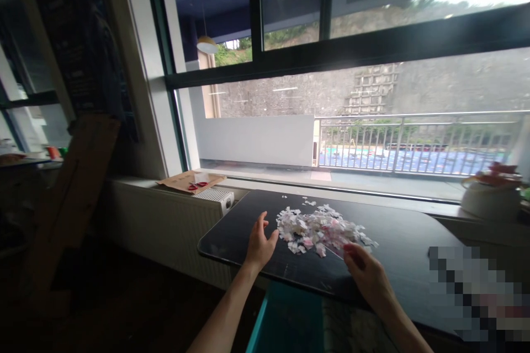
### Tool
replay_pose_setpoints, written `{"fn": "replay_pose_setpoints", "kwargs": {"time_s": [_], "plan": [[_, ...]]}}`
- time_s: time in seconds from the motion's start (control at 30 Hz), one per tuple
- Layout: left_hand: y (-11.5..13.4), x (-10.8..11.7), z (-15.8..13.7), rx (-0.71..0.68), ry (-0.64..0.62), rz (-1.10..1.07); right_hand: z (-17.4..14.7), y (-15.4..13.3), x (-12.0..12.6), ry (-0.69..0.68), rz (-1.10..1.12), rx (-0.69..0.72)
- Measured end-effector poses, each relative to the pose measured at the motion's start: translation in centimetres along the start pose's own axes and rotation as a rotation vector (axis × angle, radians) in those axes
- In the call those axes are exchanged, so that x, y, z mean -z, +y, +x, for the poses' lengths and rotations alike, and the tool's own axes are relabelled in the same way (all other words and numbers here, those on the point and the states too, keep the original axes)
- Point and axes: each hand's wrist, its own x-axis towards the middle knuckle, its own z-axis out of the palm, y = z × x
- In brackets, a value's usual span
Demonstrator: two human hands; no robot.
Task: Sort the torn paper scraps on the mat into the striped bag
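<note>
From my seat far away, I look through the head camera at a smooth black table with round corners (232, 234), set by a big window with a dark frame (298, 56). A loose, messy heap of small white and pink paper bits (317, 226) sits on it, between my two hands, and a few stray white paper bits (308, 203) lie just apart from it, on the window side. My bare left hand (260, 244) is free, with its fingers apart, just beside the left edge of the heap, and I see nothing in it. My bare right hand (366, 268) is at the front right of the heap with its fingers curled in. A thin purplish strip (334, 249) runs from the heap toward those fingers, but it is too small for me to say what it is, and I cannot tell if the right hand grips it or any paper. I think the step now is working the bits at the edges of the heap, maybe to gather or sort them. To me, the next move calls for soft, slow hands kept low, because such light bits could scatter
</note>
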Motion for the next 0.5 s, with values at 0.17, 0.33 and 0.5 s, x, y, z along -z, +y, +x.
{"fn": "replay_pose_setpoints", "kwargs": {"time_s": [0.17, 0.33, 0.5], "plan": [[-0.6, -0.09, 0.19, 0.007, 0.009, -0.025, -0.43, -0.86, 0.11, 0.024, -0.067, -0.011], [-1.0, -0.14, 0.36, 0.003, 0.016, -0.04, -0.34, -1.06, -0.16, 0.026, -0.075, 0.011], [-0.94, 0.03, 0.36, 0.037, -0.005, -0.042, -0.24, -0.86, -0.39, 0.017, -0.096, 0.019]]}}
